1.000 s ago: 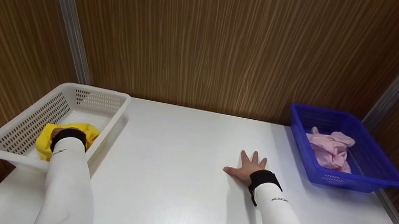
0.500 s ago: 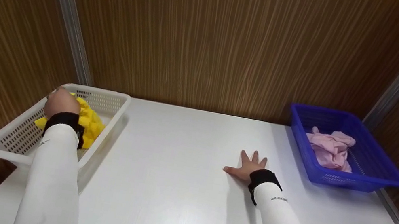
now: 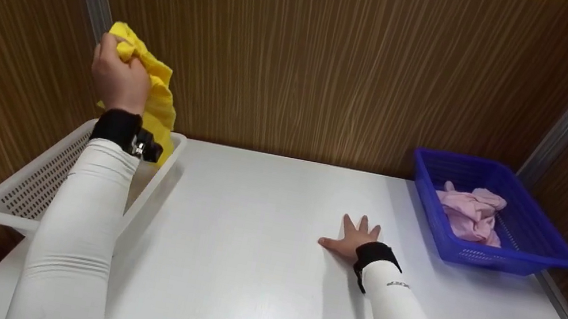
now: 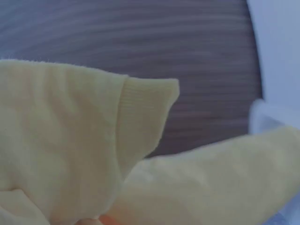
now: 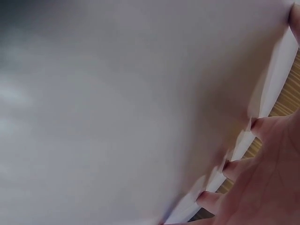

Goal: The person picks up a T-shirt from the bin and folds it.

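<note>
My left hand (image 3: 120, 78) grips a yellow garment (image 3: 159, 96) and holds it up over the back of the white basket (image 3: 7, 219), with the cloth hanging down on the hand's right. In the left wrist view the garment (image 4: 61, 136) fills much of the picture and shows a ribbed cuff; only a sliver of a finger appears at the bottom edge. Fingers spread, my right hand (image 3: 354, 242) rests on the white table (image 3: 245, 246). The right wrist view shows its fingertips (image 5: 236, 168) touching the tabletop.
At the back right stands a blue basket (image 3: 507, 254) with a crumpled pink cloth (image 3: 470, 213) inside. Wood-grain panels (image 3: 302, 57) close off the back and both sides of the table.
My left hand has risen out of the white basket, lifting the yellow garment up and toward the back wall. The right hand and the blue basket have stayed in place.
</note>
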Available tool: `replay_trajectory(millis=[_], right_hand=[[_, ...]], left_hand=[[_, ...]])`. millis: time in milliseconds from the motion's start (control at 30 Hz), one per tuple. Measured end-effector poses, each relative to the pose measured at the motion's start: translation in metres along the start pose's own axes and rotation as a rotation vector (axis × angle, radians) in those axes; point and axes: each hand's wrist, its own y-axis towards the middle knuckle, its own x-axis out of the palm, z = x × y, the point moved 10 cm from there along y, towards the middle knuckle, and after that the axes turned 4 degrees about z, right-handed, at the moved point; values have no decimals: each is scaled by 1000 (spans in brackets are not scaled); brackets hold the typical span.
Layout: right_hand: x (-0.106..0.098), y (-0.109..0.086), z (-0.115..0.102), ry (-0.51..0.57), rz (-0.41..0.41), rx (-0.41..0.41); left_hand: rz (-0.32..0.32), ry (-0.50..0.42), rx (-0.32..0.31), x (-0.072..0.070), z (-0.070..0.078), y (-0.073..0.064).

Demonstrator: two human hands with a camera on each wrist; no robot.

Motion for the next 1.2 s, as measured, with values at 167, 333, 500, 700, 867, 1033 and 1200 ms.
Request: replay_trajectory(millis=[167, 333, 500, 700, 867, 1033, 1200], right_hand=[[-1, 0, 0, 0, -1, 0], [-1, 2, 3, 14, -13, 18], [-1, 6, 6, 18, -15, 20], [-3, 19, -2, 178, 25, -5], [-11, 22, -38, 447, 68, -68], [-16, -1, -99, 755, 17, -216], [-6, -36, -141, 1124, -152, -332]], left_hand=[[-13, -214, 131, 7, 71, -13], [-56, -384, 236, 21, 121, -37], [-134, -457, 244, 46, 131, -70], [-204, -446, 153, 84, 99, -107], [-254, -422, 96, 113, 67, -140], [-262, -395, 40, 132, 37, -174], [-340, -378, -61, 148, 12, -227]])
